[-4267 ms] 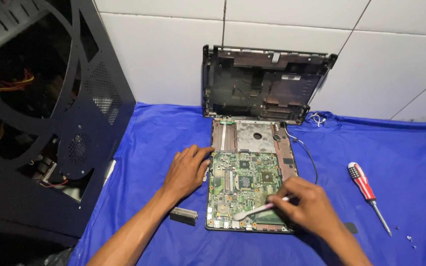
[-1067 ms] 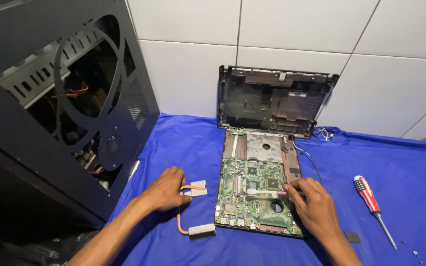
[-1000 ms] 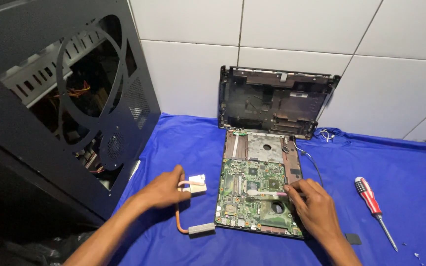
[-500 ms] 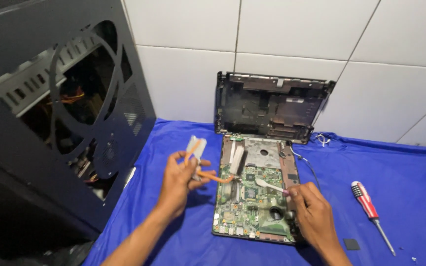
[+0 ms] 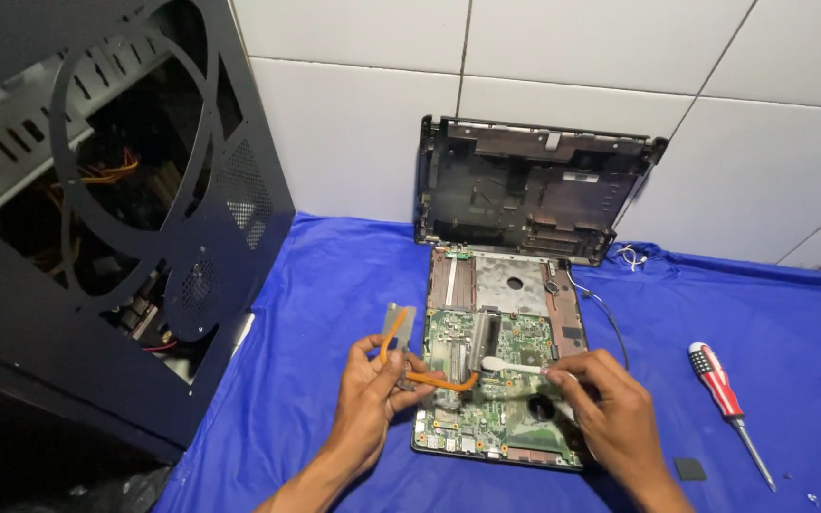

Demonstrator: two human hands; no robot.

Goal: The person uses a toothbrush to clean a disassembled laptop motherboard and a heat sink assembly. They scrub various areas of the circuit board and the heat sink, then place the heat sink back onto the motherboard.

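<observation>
My left hand (image 5: 372, 389) grips a copper heat pipe (image 5: 434, 381) with a flat metal plate (image 5: 401, 323) at its upper end, holding it over the left edge of a green laptop motherboard (image 5: 501, 399). My right hand (image 5: 610, 413) holds a thin white stick-like tool (image 5: 517, 366) whose tip rests over the middle of the board. The board lies in a dismantled laptop base (image 5: 510, 285) on a blue cloth (image 5: 315, 313).
An empty black laptop shell (image 5: 529, 190) leans against the white tiled wall. A black desktop computer case (image 5: 97, 199) with exposed wiring stands at left. A red-handled screwdriver (image 5: 726, 404) and a small dark square pad (image 5: 689, 468) lie at right on the cloth.
My left hand lifted the heat pipe from the cloth at the left and brought it over the motherboard's left side. My right hand stayed on the board with the white tool.
</observation>
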